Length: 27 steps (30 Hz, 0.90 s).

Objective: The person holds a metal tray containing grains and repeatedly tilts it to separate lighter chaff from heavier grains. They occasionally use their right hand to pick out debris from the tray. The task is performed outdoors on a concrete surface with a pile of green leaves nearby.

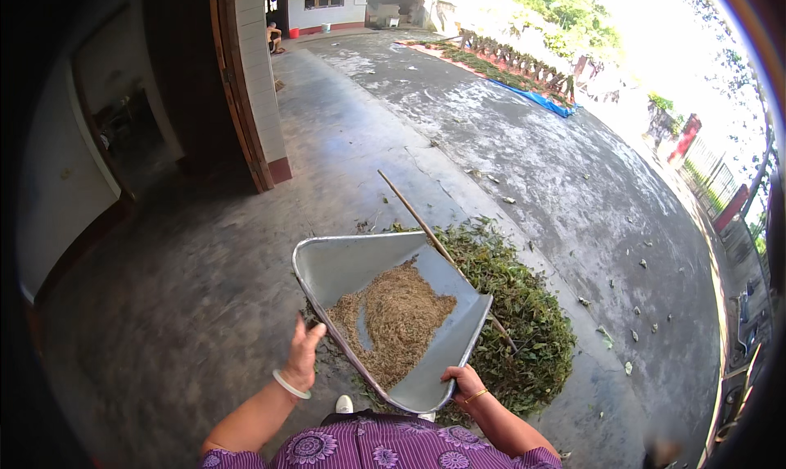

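In front of me is a large metal scoop-shaped pan (417, 236), with a heap of brown seed or grain-like material (402, 321) in it. My right hand (465, 384) grips the pan's rim at the lower right, fingers curled over the edge. At the pan's left rim, my left hand (302, 349) has its fingers spread and raised, the thumb near or against the rim; whether it touches cannot be told. Beyond and right of the pan, a pile of cut green leafy stems (522, 321) lies on the concrete, with a long wooden stick (402, 199) across it, partly hidden by the pan.
A doorway with a wooden frame (236, 100) and tiled pillar (264, 70) stands at the left. Farther off, plants dry on a blue-edged sheet (540, 100). A person (274, 37) sits near a red bucket (294, 33). Loose leaves lie scattered on the concrete.
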### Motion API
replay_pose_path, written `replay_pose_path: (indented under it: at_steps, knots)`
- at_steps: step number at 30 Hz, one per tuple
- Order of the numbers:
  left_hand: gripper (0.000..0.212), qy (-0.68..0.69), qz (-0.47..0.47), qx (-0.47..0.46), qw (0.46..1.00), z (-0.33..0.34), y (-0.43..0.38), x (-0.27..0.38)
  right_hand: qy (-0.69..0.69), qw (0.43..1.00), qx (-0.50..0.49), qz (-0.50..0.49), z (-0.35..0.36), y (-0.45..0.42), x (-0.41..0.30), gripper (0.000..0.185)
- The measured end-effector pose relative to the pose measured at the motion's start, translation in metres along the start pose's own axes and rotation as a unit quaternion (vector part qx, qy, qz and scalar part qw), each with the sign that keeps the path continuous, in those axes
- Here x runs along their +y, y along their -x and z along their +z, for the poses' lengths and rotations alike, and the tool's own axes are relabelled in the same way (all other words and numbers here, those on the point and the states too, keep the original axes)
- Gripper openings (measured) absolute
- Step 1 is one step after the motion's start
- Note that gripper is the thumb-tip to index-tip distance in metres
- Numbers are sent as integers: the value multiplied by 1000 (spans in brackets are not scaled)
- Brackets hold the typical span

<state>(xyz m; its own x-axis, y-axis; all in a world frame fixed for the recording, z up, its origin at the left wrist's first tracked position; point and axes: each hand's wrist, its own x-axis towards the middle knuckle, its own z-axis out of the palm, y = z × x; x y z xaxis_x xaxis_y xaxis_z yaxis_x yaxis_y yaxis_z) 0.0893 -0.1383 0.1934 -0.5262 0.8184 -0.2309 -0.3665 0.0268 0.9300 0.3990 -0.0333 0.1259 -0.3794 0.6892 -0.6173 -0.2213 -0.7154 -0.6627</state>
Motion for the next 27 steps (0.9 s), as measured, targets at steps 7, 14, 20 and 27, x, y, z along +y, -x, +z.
replay_pose_path:
  at_steps: [7, 14, 20, 27]
  knots:
    - [62, -301, 25, 23, 953, -72, -113, 45, 111, 993, -12, -38, -25, 2, -35, 32]
    - [20, -571, 156, -252, 766, -101, -181, 2, 187, 980, -10, -64, -42, -14, -45, 36]
    - [13, -550, 163, -191, 796, -84, -126, -58, 492, 852, 141, -107, -84, -20, -23, 35]
    - [17, -532, 173, -142, 816, -97, -117, -139, 665, 710, 216, -80, -82, -15, -20, 65]
